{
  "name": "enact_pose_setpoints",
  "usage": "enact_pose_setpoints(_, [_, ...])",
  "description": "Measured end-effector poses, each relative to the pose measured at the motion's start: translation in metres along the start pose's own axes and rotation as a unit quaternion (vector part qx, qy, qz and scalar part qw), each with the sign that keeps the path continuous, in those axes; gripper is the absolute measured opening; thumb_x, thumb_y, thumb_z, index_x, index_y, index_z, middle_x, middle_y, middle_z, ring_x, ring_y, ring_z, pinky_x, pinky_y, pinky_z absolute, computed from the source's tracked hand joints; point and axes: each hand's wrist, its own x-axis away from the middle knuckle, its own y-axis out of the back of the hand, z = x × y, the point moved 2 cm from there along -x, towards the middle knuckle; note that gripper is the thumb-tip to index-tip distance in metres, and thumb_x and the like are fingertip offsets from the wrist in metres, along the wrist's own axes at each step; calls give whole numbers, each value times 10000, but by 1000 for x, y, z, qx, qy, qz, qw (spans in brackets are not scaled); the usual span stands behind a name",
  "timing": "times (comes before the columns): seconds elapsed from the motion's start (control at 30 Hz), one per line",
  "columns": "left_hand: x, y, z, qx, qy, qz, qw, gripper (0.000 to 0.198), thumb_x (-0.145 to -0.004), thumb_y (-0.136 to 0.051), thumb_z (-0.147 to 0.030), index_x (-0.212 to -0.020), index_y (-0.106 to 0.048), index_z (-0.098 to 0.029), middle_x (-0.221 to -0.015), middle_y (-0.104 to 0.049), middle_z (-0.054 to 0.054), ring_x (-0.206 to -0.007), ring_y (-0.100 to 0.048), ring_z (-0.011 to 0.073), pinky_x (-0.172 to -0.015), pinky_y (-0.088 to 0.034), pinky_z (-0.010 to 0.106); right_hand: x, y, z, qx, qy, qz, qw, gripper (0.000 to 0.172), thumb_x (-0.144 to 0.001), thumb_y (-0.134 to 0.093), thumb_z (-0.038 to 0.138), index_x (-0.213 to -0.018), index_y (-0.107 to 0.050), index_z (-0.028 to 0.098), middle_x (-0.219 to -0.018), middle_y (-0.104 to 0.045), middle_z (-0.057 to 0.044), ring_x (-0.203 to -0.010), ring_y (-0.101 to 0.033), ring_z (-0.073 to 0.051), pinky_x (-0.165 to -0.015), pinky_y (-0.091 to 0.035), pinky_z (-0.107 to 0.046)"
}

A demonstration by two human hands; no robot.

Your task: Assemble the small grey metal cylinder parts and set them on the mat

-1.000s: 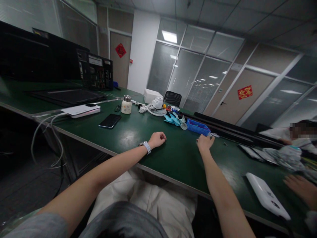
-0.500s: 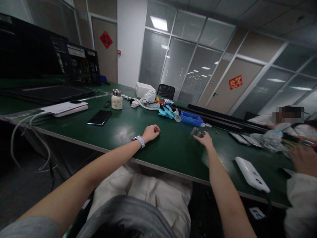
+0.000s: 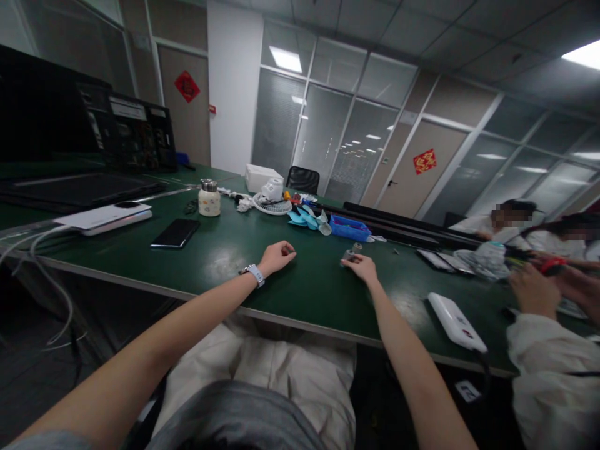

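Note:
My left hand (image 3: 276,257), with a watch at the wrist, rests on the green table (image 3: 304,281) curled into a loose fist; a small dark bit shows at the fingertips, too small to name. My right hand (image 3: 360,267) lies on the table further right, its fingers closed round a small clear object (image 3: 350,253) that I cannot identify. Both hands sit near the middle of the table, about a hand's width apart.
A black phone (image 3: 175,233), a white device with cables (image 3: 104,217), a small jar (image 3: 209,199), a fan (image 3: 272,201), blue plastic pieces (image 3: 307,219) and a blue tray (image 3: 349,227) lie beyond my hands. A white device (image 3: 454,322) lies right. Other people's hands (image 3: 532,289) work at the right end.
My right hand has drawn back from the blue tray toward me with a small clear object in its fingers. My left hand has stayed put. The view has swung right.

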Motion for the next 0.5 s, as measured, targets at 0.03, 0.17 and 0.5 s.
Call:
enact_pose_setpoints(0.03, [0,0,-2,8,-8,-4,1000,279,-791,-626,-403,-966,-681,-193,-799,-699,25,-708,-628,148,-621,-461,224,6,-11,15,-16,33,22,999,487,-659,-720,483,-1047,-690,191,-905,-728,-44,-841,-673,-184,-750,-495,-260])
enact_pose_setpoints(0.17, [1,5,-10,29,-58,-21,998,409,-836,-551,-491,-1100,-667,-200,-888,-715,35,-754,-626,156,-681,-470,235,34,-58,85,-30,161,51,985,433,-728,-664,506,-1058,-667,225,-938,-721,-32,-854,-666,-188,-755,-488,-271])
enact_pose_setpoints(0.5, [-4,16,-8,-12,-32,-116,993,299,-833,-562,-390,-981,-744,-204,-887,-718,51,-721,-608,166,-689,-457,256,68,-106,174,140,214,13,967,451,-839,-540,411,-1179,-556,115,-1055,-671,-157,-1000,-598,-270,-870,-399,-366])
